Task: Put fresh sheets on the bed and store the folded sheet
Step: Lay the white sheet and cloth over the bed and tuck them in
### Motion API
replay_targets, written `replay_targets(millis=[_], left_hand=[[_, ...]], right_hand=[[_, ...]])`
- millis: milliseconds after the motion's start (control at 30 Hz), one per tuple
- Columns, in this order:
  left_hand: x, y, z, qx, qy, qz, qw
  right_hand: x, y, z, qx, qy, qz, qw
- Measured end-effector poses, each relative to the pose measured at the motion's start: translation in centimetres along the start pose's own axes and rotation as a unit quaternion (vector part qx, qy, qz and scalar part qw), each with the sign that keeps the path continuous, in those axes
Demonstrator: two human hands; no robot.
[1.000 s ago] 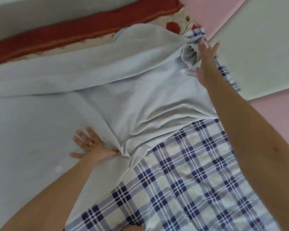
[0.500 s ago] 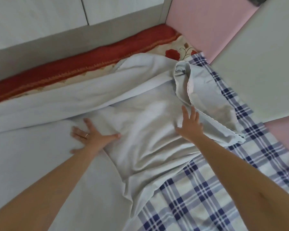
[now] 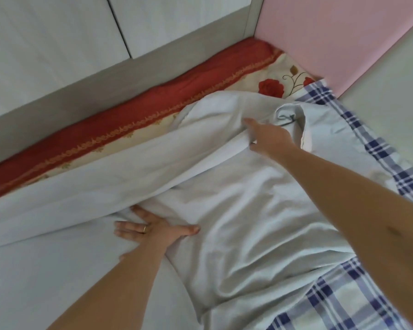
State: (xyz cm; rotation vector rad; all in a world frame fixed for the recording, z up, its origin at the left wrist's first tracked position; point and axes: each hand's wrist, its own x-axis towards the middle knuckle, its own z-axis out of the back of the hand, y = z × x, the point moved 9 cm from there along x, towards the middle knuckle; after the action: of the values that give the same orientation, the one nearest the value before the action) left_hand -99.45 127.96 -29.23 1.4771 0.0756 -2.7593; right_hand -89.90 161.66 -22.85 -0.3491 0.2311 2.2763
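Pressing flat with spread fingers, the left hand (image 3: 153,231) anchors the pale blue sheet (image 3: 243,210), which lies rumpled on the bed (image 3: 100,131) over a checked sheet (image 3: 343,303) left bare at the near side. Farther in, the right hand (image 3: 270,139) pinches a raised fold. I'd draw that fold low and evenly toward the far corner, over the red floral bedding (image 3: 271,88), so the bunched cloth opens without tugging the anchored part loose.

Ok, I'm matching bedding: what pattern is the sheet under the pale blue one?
The plaid sheet is blue-and-white check; the head view shows it best.
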Motion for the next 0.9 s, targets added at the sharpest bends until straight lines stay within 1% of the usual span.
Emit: replay_targets(millis=[67,100,133,200,233,267,433,600,633,667,700,767,800,833,867,900], left_hand=[[-0.1,-0.2,0.2,0.0,0.007,0.002,1.0],[-0.4,-0.2,0.1,-0.002,0.01,0.002,1.0],[-0.2,-0.3,0.1,0.002,0.015,0.006,1.0],[0.0,-0.2,0.2,0.004,0.025,0.019,1.0],[0.1,-0.2,0.2,0.005,0.029,0.024,0.999],[0.1,-0.3,0.2,0.008,0.031,0.028,0.999],[-0.1,-0.5,0.3,0.025,0.033,0.037,0.998],[-0.1,-0.5,0.3,0.027,0.035,0.037,0.998],[0.0,-0.5,0.3,0.027,0.034,0.038,0.998],[0.0,-0.5,0.2,0.029,0.034,0.038,0.998],[0.1,-0.5,0.3,0.031,0.034,0.036,0.998],[0.1,-0.6,0.2,0.035,0.031,0.036,0.998],[0.1,-0.6,0.2,0.038,0.03,0.038,0.998],[0.2,-0.6,0.2,0.043,0.03,0.044,0.998],[0.3,-0.6,0.0,0.046,0.032,0.049,0.997],[0.3,-0.7,0.1,0.047,0.029,0.049,0.997]], right_hand=[[0.7,0.7,0.2,0.019,0.012,0.001,1.0],[0.8,0.4,0.5,0.051,0.011,-0.018,0.998],[1.1,0.1,0.4,0.113,0.008,-0.049,0.992],[1.9,-0.5,0.3,0.262,-0.027,-0.114,0.958],[2.4,-0.7,0.6,0.317,-0.056,-0.132,0.938],[2.9,-0.7,1.0,0.347,-0.083,-0.142,0.923],[3.9,-0.1,1.8,0.393,-0.141,-0.169,0.893],[2.4,-0.1,2.7,0.389,-0.23,-0.18,0.874],[2.2,0.0,2.4,0.387,-0.234,-0.169,0.876],[2.2,0.2,1.7,0.38,-0.223,-0.152,0.885],[2.3,0.3,0.6,0.364,-0.189,-0.135,0.902],[2.6,0.2,-3.0,0.294,-0.051,-0.122,0.947],[2.4,-0.1,-4.6,0.227,0.007,-0.109,0.968],[2.6,-0.4,-5.9,0.166,0.04,-0.087,0.981],[2.9,-0.8,-6.8,0.135,0.048,-0.073,0.987],[3.0,-1.2,-7.0,0.129,0.034,-0.08,0.988]])
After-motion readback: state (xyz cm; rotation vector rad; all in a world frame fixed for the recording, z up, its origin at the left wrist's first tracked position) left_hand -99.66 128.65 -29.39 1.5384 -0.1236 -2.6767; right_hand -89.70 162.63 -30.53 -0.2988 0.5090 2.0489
